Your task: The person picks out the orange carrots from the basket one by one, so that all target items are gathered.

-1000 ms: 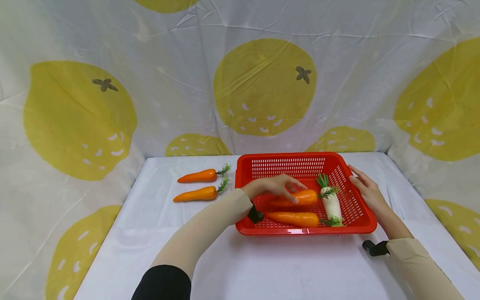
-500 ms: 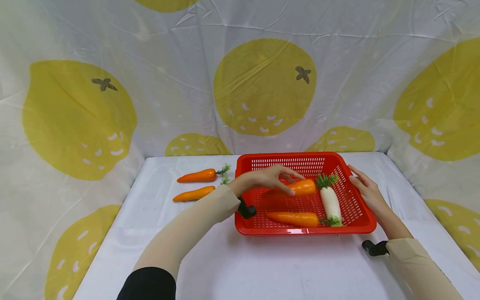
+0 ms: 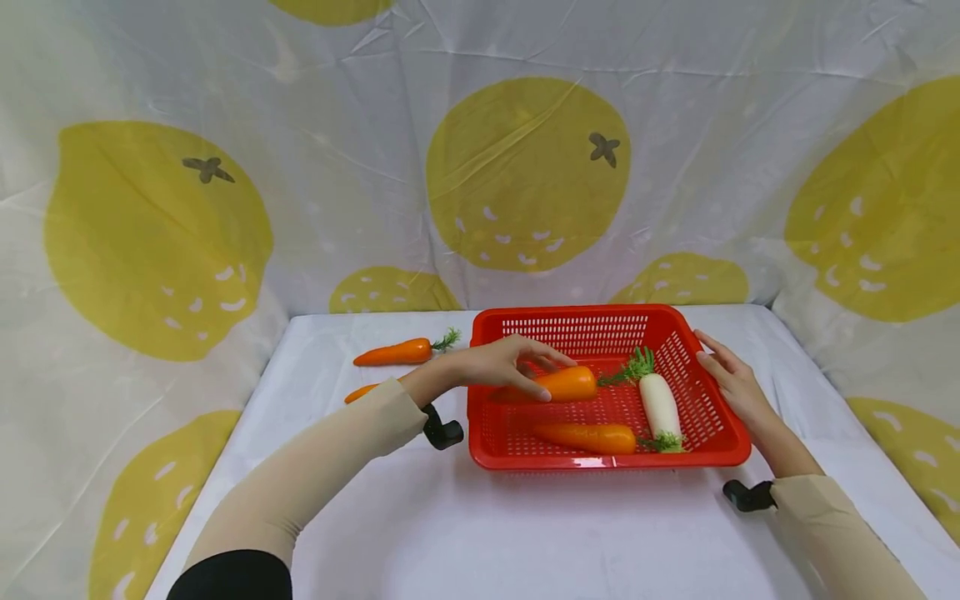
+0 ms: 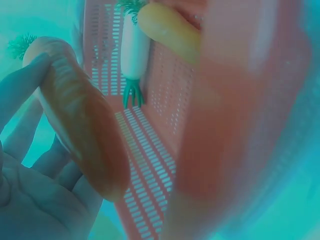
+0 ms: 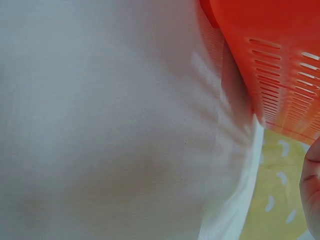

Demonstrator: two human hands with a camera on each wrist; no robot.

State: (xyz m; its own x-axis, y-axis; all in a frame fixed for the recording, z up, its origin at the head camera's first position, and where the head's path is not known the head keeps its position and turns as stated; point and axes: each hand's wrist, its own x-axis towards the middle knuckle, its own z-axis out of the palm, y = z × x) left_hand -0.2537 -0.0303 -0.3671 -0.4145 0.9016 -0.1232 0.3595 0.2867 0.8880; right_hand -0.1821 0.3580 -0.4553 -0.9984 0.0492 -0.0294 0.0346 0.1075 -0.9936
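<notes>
In the head view, my left hand point(image 3: 502, 367) holds an orange carrot point(image 3: 573, 384) over the left half of the red basket point(image 3: 611, 461). The carrot's green top points right; in the left wrist view, thumb and fingers pinch the carrot point(image 4: 85, 115) near its leafy end. A second carrot point(image 3: 592, 438) lies inside along the near wall. Beside its leaves is a white radish point(image 3: 660, 404) with a green top. My right hand point(image 3: 735, 383) rests on the basket's right side with its fingers fairly straight along the rim; the right wrist view shows only a bit of that hand.
Left of the basket, a carrot point(image 3: 397, 352) lies on the white tablecloth point(image 3: 510, 533). Another carrot point(image 3: 362, 392) is mostly covered by my left forearm. A curtain point(image 3: 360, 167) printed with lemons hangs behind and on both sides.
My left hand has lifted the carrot off the radish side and moved it leftward, its leaves sliding away past the radish. My right hand and the basket have stayed in place.
</notes>
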